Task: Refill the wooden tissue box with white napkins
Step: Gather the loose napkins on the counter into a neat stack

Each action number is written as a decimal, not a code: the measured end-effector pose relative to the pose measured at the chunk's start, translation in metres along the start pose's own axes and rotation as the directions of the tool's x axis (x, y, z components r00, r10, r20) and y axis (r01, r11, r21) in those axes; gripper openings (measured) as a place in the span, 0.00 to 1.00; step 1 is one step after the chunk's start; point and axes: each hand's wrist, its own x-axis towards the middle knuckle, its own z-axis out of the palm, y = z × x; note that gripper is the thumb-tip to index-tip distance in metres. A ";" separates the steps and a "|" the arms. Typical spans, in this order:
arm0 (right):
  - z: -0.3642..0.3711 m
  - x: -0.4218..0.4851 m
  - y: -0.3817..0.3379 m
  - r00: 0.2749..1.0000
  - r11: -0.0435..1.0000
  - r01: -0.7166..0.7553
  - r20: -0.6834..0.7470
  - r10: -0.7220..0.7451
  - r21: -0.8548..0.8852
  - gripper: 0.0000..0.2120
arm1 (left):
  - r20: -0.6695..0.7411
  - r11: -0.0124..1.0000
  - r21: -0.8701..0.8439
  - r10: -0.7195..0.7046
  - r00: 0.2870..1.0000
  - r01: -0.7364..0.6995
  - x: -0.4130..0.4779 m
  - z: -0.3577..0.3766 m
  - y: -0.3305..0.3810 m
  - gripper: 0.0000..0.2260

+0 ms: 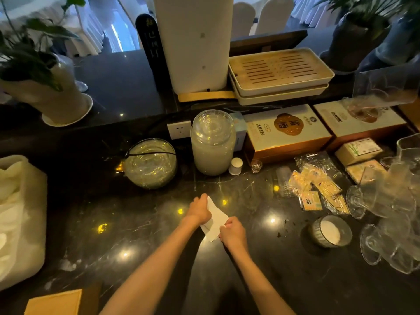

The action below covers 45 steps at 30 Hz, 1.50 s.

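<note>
A white napkin [214, 220] lies folded on the dark marble counter [141, 237], held between both hands. My left hand [200, 209] pinches its far corner. My right hand [233, 231] grips its near right edge. A wooden box [59, 302] shows its light top at the bottom left corner, partly cut off by the frame; I cannot tell whether it is the tissue box. A translucent white tub [20, 219] at the far left holds crumpled white paper.
Behind the hands stand a round glass bowl [150, 163] and a tall lidded glass jar [212, 143]. Sachets in plastic [318, 189], a ribbed cup [329, 231] and stacked glass cups [391, 214] crowd the right. Gift boxes [286, 133] and trays [279, 71] line the back.
</note>
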 end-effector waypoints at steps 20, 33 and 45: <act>0.005 -0.127 0.081 0.891 0.931 0.114 0.379 -0.250 0.347 0.25 | -0.182 0.560 -0.819 -0.048 0.982 -0.124 -0.227 0.088 -0.099 0.12; 0.028 -0.159 0.082 0.820 0.846 0.424 0.259 -0.510 0.323 0.04 | -0.460 0.630 -0.709 -0.075 0.885 -0.316 -0.261 0.115 -0.128 0.12; 0.046 -0.162 0.102 0.814 0.847 0.446 0.263 -0.518 0.288 0.26 | -0.420 0.596 -0.748 -0.085 0.904 -0.291 -0.251 0.142 -0.141 0.23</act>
